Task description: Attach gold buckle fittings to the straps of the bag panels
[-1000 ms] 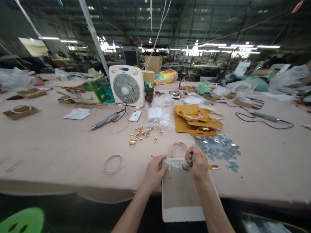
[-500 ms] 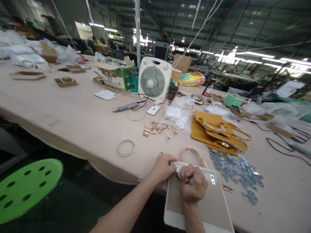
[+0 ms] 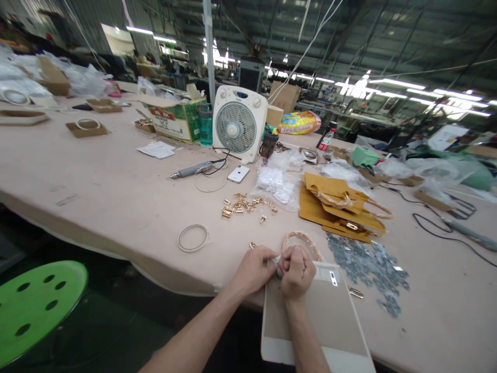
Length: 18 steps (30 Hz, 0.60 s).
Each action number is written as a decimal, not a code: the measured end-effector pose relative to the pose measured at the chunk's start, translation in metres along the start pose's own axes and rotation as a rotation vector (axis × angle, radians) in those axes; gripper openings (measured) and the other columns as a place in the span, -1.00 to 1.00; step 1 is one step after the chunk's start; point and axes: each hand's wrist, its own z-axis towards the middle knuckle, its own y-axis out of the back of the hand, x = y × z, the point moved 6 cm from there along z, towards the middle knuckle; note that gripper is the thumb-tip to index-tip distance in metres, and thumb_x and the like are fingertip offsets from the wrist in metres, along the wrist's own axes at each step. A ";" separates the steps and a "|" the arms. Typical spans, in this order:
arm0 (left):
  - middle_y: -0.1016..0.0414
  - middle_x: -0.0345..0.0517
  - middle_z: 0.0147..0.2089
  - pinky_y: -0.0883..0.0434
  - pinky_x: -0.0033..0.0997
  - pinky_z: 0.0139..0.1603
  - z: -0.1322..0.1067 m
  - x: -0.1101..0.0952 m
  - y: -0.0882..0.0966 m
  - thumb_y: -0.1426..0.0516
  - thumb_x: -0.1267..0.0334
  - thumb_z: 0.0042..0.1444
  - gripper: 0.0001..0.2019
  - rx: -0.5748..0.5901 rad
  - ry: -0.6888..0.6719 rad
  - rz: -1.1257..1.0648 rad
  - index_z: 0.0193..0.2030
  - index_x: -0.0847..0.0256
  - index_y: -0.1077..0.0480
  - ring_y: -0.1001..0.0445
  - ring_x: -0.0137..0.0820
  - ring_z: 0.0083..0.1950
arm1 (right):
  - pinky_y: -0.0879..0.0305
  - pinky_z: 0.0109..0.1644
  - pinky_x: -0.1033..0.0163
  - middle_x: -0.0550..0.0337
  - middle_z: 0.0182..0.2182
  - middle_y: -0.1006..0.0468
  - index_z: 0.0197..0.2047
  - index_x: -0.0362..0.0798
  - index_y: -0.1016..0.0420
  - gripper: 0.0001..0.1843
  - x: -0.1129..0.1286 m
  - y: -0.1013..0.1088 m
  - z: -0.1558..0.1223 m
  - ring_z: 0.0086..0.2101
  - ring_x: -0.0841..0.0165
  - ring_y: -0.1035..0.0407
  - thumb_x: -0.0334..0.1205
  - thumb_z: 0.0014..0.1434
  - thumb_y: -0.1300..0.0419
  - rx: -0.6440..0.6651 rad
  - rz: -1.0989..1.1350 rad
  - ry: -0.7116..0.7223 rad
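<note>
A beige bag panel with a pale border (image 3: 322,321) lies over the table's near edge, a woven handle loop (image 3: 301,240) at its top. My left hand (image 3: 254,269) pinches the panel's upper left corner, fingers closed. My right hand (image 3: 297,270) is fisted right beside it at the same corner, wrapped round a small tool that is mostly hidden. A metal slot plate (image 3: 333,278) shows on the panel. Gold metal fittings (image 3: 243,203) lie scattered beyond my hands, and a small gold clasp (image 3: 356,293) lies to the right.
Silver metal pieces (image 3: 368,264) are heaped to the right, with stacked mustard-yellow bag panels (image 3: 341,207) behind them. A white ring (image 3: 192,238), a grey electric tool (image 3: 192,169), a phone (image 3: 238,173), a white fan (image 3: 238,124), a cardboard box (image 3: 174,116). A green stool (image 3: 37,305) stands lower left.
The view swung left, bringing the green stool in. My right hand slid from the panel's top middle to its upper left corner, closing up against my left hand.
</note>
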 end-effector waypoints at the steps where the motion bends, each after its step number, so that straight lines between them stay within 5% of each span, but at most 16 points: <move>1: -0.70 -0.16 -0.02 -0.48 -0.31 0.16 -0.001 0.000 0.000 -0.18 0.41 0.02 -0.60 -0.002 -0.009 0.001 -0.02 0.06 -0.67 -0.60 -0.25 0.05 | 0.05 -0.64 0.35 0.40 -0.68 -0.16 -0.48 -0.02 -0.33 -0.52 -0.001 0.000 0.005 -0.69 0.48 -0.05 0.06 0.42 -0.11 0.007 0.017 -0.035; 8: -0.68 -0.09 0.04 -0.53 -0.30 0.10 -0.004 0.008 -0.001 -0.17 0.43 -0.03 -0.52 -0.038 0.046 0.022 0.05 0.14 -0.65 -0.61 -0.24 0.05 | 0.09 -0.67 0.43 0.46 -0.66 -0.10 -0.44 0.00 -0.26 -0.58 0.013 0.011 0.035 -0.70 0.53 0.02 0.01 0.42 -0.10 -0.011 0.224 -0.040; 18: -0.69 -0.20 -0.03 -0.48 -0.33 0.11 -0.004 -0.006 0.003 -0.12 0.47 -0.02 -0.54 0.007 -0.031 0.045 -0.02 0.03 -0.65 -0.59 -0.25 0.02 | 0.07 -0.67 0.40 0.45 -0.67 -0.16 -0.44 -0.01 -0.29 -0.56 -0.010 -0.014 0.042 -0.71 0.52 -0.03 0.10 0.36 -0.16 0.115 0.058 -0.208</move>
